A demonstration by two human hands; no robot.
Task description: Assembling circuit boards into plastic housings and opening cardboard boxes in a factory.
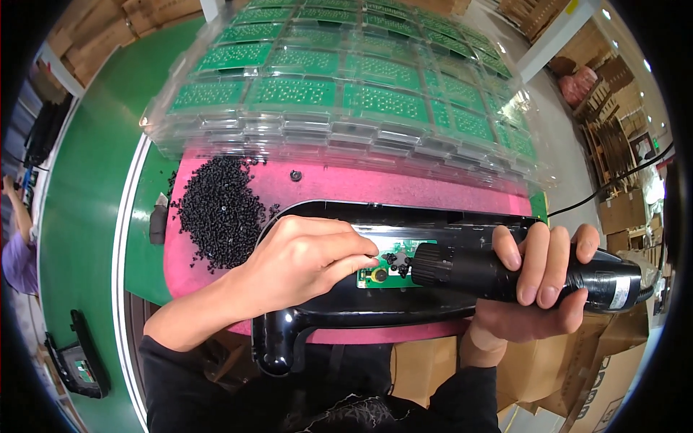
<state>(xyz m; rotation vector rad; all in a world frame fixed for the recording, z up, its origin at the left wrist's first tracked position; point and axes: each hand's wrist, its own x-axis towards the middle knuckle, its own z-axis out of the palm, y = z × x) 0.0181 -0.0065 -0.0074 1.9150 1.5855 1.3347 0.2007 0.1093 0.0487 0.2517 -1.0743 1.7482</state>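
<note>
Black plastic housing (346, 307) lies lengthwise along the near edge of the pink mat (404, 189), its curved handle end hanging off the mat's near-left corner toward the person. Set into the open top of the housing is a small green circuit board (382, 276), with a few black screws (395, 258) resting on it.

The left hand (307, 260) comes in from the lower left and rests on the housing, its fingertips pressed together in a pinch right at the board's left end; what sits between them is too small to make out. The right hand (538, 278) is wrapped tight around a black electric screwdriver (505, 276), fingers curled over the barrel, with the tool lying nearly level and its nose end pointing left at the board, just beside the left fingertips. A black cable (613, 184) trails off past the bench's right edge.

On the left part of the mat, near its far-left corner, lies a loose heap of small black screws (220, 209), well apart from the board. Beyond the mat's far edge stands a stack of clear plastic trays (346, 137) filled with green circuit boards (292, 92), covering most of the far side of the green bench (94, 166). Brown cardboard boxes (577, 382) sit below the bench's near-right edge.
</note>
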